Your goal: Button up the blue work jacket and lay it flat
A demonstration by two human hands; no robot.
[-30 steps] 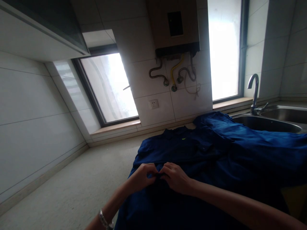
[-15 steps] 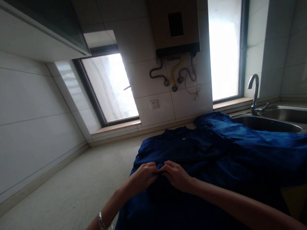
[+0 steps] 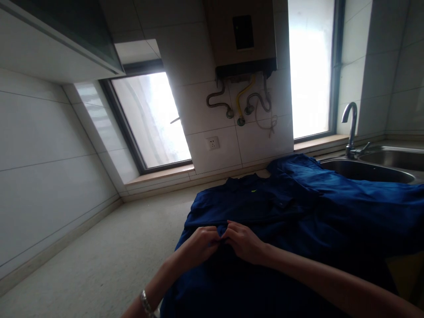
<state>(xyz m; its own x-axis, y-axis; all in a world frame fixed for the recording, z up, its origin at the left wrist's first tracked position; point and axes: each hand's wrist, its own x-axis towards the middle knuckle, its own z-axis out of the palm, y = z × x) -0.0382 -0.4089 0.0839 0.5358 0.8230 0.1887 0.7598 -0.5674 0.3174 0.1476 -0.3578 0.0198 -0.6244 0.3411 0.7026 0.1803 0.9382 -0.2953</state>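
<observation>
A dark blue jacket [image 3: 228,201] lies spread over the counter, its collar toward the wall and a small yellow-green mark on the chest. At the middle of its front, my left hand [image 3: 204,242] pinches the cloth between closed fingers. My right hand [image 3: 243,240] is closed on the same spot from the other side, fingertips nearly touching those of the left. Whatever small part they grip there is hidden by the fingers and the dark cloth. A bracelet [image 3: 145,304] circles my left wrist.
More blue cloth [image 3: 357,201] stretches right, up to the steel sink [image 3: 410,177] and its faucet [image 3: 353,128]. Pale counter [image 3: 109,256] shows at left. A water heater [image 3: 243,39] with hoses hangs on the tiled wall between two windows. A cabinet [image 3: 62,39] juts overhead at upper left.
Both hands stay pinched on the jacket at almost the same place. My left forearm has shifted slightly to the right.
</observation>
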